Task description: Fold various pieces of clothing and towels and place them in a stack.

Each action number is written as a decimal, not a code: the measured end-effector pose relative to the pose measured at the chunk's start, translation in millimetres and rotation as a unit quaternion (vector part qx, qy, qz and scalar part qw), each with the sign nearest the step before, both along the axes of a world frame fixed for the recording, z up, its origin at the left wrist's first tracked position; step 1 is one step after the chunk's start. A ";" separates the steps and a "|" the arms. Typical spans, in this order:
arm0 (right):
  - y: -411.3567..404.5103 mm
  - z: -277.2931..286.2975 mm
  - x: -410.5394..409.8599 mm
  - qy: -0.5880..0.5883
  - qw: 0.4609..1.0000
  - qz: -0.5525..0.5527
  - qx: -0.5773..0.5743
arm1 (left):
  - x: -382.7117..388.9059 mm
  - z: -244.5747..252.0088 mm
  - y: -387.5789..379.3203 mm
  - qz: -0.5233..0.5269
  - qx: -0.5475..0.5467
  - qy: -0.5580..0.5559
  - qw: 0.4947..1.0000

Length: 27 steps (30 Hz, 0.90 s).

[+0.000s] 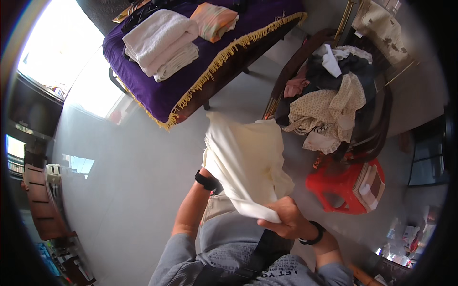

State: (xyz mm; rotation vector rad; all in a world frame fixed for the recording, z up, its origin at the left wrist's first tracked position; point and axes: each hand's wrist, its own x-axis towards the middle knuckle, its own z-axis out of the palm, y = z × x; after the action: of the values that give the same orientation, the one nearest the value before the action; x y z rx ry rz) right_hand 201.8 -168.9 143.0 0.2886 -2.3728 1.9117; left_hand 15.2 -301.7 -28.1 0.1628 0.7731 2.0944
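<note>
A cream-coloured cloth garment [247, 153] hangs in the air in front of my body, loosely creased. My right hand [286, 218] grips a bunched lower edge of it, thumb and fingers closed around the fabric. On the other side my left forearm [189, 209], with a black band [206, 181] at the wrist, reaches into or behind the garment. The cloth covers my left hand, so its fingers are hidden.
A table under a purple fringed cloth [139, 96] bears folded white towels [161, 39] and an orange patterned folded cloth [214, 21]. To the right, a dark wooden chair [384, 125] holds heaped clothes [322, 107]. Beside it stands a red plastic stool [322, 182] with folded fabric [368, 186].
</note>
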 end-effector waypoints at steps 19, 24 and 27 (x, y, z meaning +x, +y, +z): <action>46.4 -70.6 -30.4 -0.066 0.976 -0.206 -0.002 | 45.0 104.4 44.0 -0.001 -0.144 0.444 0.884; 28.7 -75.3 -8.4 -0.149 0.985 -0.029 -0.087 | 44.1 131.5 75.8 0.093 -0.047 0.164 0.981; 38.7 -47.5 -8.0 -0.281 0.957 0.068 -0.022 | 36.3 133.1 75.1 0.148 -0.017 0.141 0.979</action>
State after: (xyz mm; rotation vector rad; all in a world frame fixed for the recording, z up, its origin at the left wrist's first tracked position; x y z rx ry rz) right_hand 193.8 -130.2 95.5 -0.1224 -2.6919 2.3624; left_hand 51.5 -226.6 105.0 0.3493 1.0554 2.3672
